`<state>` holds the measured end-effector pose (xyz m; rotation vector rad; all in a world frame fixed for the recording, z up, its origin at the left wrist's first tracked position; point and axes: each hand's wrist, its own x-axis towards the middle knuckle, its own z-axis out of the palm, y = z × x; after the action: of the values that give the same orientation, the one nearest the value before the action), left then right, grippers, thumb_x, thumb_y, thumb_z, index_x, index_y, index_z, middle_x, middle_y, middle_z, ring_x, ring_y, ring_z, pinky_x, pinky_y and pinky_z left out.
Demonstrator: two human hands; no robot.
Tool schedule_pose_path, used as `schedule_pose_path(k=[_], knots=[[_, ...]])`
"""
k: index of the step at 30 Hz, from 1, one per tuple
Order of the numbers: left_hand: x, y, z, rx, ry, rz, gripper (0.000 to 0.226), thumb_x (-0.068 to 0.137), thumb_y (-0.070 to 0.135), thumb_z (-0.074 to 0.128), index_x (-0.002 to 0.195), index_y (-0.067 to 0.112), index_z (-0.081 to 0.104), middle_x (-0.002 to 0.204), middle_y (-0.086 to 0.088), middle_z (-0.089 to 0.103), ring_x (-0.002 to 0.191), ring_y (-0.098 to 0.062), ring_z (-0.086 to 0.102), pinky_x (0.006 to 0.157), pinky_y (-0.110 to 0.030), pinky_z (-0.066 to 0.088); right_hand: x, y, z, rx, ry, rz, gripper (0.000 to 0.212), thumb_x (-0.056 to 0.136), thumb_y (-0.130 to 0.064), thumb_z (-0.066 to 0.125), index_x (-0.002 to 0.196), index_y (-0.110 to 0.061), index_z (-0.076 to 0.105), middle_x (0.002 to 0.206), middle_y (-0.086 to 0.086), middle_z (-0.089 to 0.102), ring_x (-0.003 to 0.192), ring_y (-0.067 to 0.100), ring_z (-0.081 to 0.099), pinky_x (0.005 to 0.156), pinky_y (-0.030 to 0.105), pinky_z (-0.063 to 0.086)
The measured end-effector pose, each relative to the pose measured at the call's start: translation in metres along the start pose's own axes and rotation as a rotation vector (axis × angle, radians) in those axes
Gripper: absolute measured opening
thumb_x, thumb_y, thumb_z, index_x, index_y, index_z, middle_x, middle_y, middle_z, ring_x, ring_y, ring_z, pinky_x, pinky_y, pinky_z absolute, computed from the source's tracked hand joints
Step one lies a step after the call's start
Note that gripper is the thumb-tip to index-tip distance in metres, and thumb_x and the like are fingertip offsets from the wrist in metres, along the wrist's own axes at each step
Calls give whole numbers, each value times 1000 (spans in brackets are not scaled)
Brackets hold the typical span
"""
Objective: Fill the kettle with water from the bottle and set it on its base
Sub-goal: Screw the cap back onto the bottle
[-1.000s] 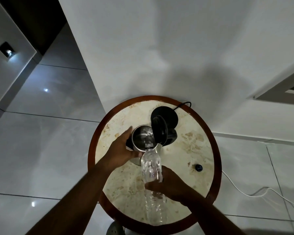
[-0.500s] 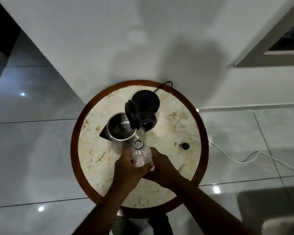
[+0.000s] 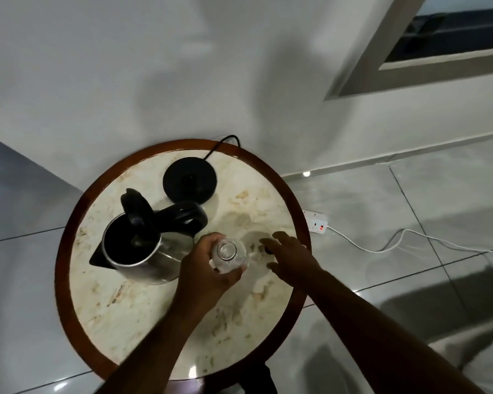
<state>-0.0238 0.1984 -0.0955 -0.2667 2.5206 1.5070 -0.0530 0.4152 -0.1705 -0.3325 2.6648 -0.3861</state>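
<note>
A steel kettle point(image 3: 143, 251) with a black handle stands on the round marble table point(image 3: 143, 314), its black lid tipped up and its mouth open. Its round black base point(image 3: 190, 180) lies bare behind it, apart from the kettle. A clear plastic bottle point(image 3: 229, 255) stands upright and uncapped to the right of the kettle, with my left hand point(image 3: 207, 271) wrapped around it. My right hand point(image 3: 289, 257) hovers just right of the bottle, fingers spread over the spot where the dark bottle cap lay; the cap is hidden.
The table has a dark wooden rim point(image 3: 61, 280) and sits against a white wall. A black cord point(image 3: 222, 143) runs from the base over the far edge. On the tiled floor to the right lie a white power strip point(image 3: 316, 221) and its cable point(image 3: 396, 243).
The bottle went from tilted over the kettle to upright on the table. My left hand left the kettle and took the bottle; my right hand let go and moved right toward the cap.
</note>
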Motion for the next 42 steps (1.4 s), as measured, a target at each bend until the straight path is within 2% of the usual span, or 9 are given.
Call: schedule_pose_path(k=[8, 11, 14, 19, 21, 25, 29, 37, 42], knots=[[13, 4, 4, 39, -130, 69, 68, 59, 30, 91, 117, 34, 54, 107, 25, 61, 104, 16, 55, 71, -7, 50, 14, 5, 4, 64, 70, -31, 15, 87, -13, 56, 100, -9, 63, 102, 12, 51, 90, 31, 57, 72, 38, 51], [13, 3, 1, 7, -179, 48, 71, 60, 30, 90, 121, 38, 54, 113, 25, 60, 107, 8, 58, 76, -11, 54, 5, -13, -39, 427, 262, 59, 21, 83, -18, 70, 103, -12, 68, 94, 2, 60, 84, 16, 60, 69, 18, 45], [13, 3, -1, -16, -228, 46, 67, 61, 29, 90, 114, 50, 54, 109, 31, 62, 105, 9, 60, 77, -12, 53, -16, -45, -94, 576, 325, -175, 34, 79, -20, 76, 111, -17, 66, 93, -8, 58, 78, 2, 60, 70, 6, 49], [19, 3, -5, -4, -292, 95, 63, 57, 41, 80, 117, 38, 60, 103, 24, 67, 102, -2, 65, 81, -17, 54, -38, -92, -139, 165, 91, -520, 27, 82, -17, 71, 108, -14, 64, 104, 4, 63, 85, 9, 58, 74, 9, 42], [23, 4, -6, 9, -312, 63, 55, 53, 46, 74, 104, 58, 57, 94, 31, 66, 95, 3, 65, 75, -13, 53, -37, -99, -139, -31, 70, -600, 27, 78, -4, 72, 105, -5, 66, 108, 15, 64, 89, 24, 63, 75, 21, 47], [30, 3, -4, 28, -340, 26, 51, 54, 43, 73, 90, 69, 49, 90, 44, 61, 85, 12, 63, 66, -10, 50, -38, -97, -140, -190, 56, -616, 37, 71, 7, 71, 104, -6, 63, 112, 13, 59, 88, 26, 58, 65, 35, 58], [26, -6, -6, 7, -381, 14, 64, 63, 27, 85, 116, 49, 55, 93, 35, 67, 92, 7, 66, 71, -7, 51, -38, -100, -143, -207, 25, -630, 43, 59, 10, 79, 98, -4, 66, 104, 16, 63, 81, 28, 61, 57, 38, 60], [29, -8, -7, -9, -398, -22, 64, 66, 17, 82, 124, 27, 57, 109, 5, 69, 103, -16, 66, 84, -34, 58, -32, -115, -143, -367, -42, -647, 26, 81, 4, 64, 107, 2, 62, 112, 19, 56, 92, 29, 58, 66, 35, 55], [35, -5, -9, 30, -412, 31, 63, 71, 19, 83, 127, 25, 56, 118, 2, 69, 110, -17, 64, 92, -36, 56, -12, -115, -143, -369, -142, -546, 28, 93, -22, 57, 119, -13, 61, 114, 15, 58, 99, 27, 59, 79, 34, 48]])
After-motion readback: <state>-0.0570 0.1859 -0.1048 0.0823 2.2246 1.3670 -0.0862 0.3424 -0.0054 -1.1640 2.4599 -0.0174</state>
